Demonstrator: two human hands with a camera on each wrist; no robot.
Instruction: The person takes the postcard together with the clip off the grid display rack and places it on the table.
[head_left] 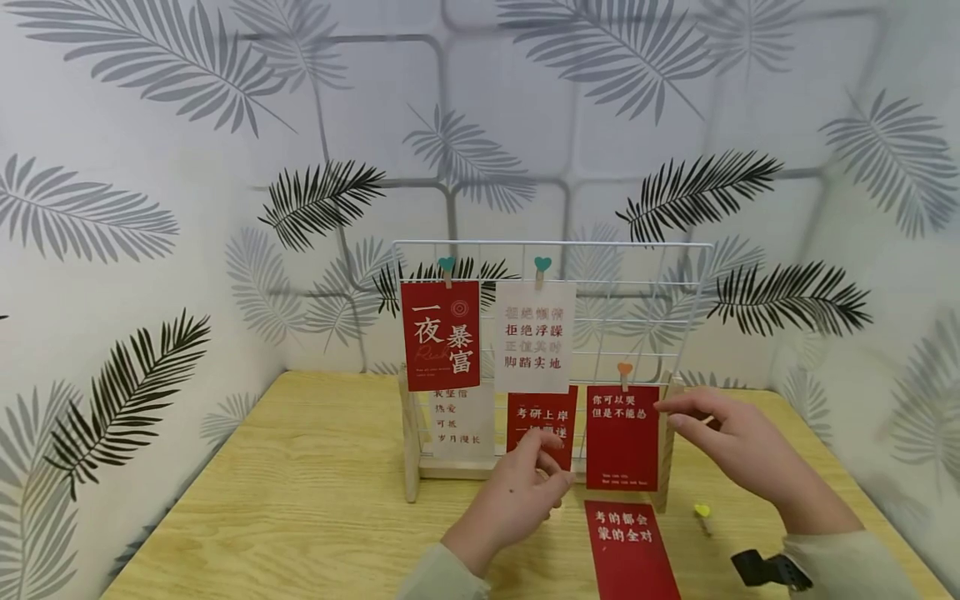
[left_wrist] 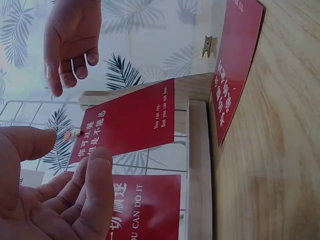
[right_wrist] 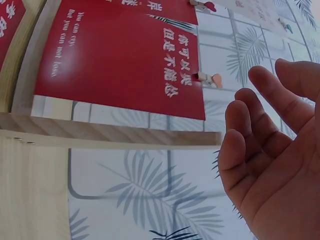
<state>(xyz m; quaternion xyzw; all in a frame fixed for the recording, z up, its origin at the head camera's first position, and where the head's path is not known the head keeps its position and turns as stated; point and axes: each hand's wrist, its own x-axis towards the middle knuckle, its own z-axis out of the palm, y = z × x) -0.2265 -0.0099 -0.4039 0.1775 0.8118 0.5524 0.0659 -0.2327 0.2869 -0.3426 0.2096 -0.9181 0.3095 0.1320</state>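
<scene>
A red card (head_left: 622,450) hangs on the lower right of a white wire grid (head_left: 637,283), held by a clothespin with an orange heart (head_left: 625,371). My right hand (head_left: 738,442) is beside this card's upper right edge, fingers loosely bent and holding nothing. In the right wrist view its fingers stand apart from the card. My left hand (head_left: 517,496) is in front of another red card (head_left: 536,410), partly covering it. The left wrist view shows its thumb and fingers apart, with nothing between them.
Up on the grid, clothespins with teal hearts hold a red card (head_left: 441,333) and a white card (head_left: 536,337); another white card (head_left: 461,429) hangs below. On the wooden table (head_left: 300,500) lie a red card (head_left: 633,554) and a yellow-heart clothespin (head_left: 702,518).
</scene>
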